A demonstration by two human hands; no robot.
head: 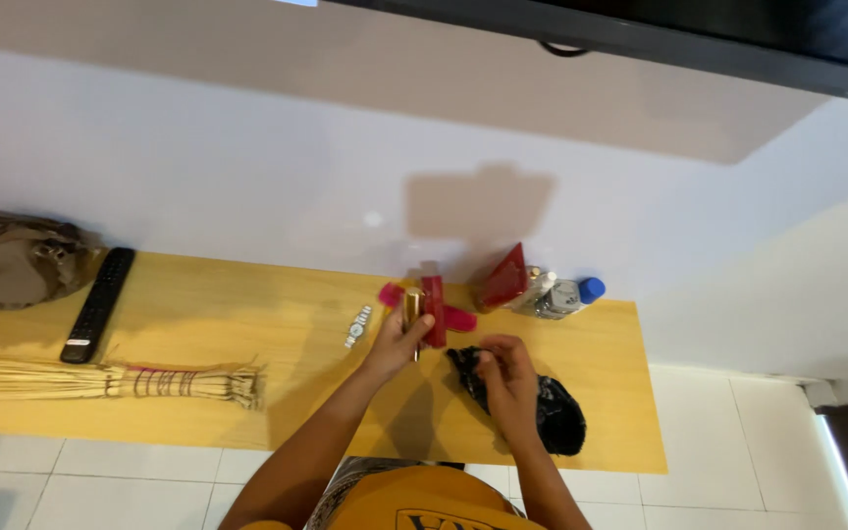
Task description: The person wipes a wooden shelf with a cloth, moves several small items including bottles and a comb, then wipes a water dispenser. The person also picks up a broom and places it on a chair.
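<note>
My left hand [397,341] is raised over the wooden shelf [247,324] and grips a small gold-coloured stick-shaped thing [412,306] next to a red flat piece [434,309]. A pink comb-like object [458,318] lies just behind them. My right hand [504,368] rests with pinched fingers on a black cloth pouch [554,412] lying on the shelf. Whether it holds something small I cannot tell. A silver wristwatch [358,326] lies left of my left hand.
A red box [505,278] and a plastic bottle with a blue cap [566,294] stand against the white wall. A black remote [99,304], a straw broom [100,380] and a brown bag [7,260] lie at the left. White floor tiles [738,432] border the shelf.
</note>
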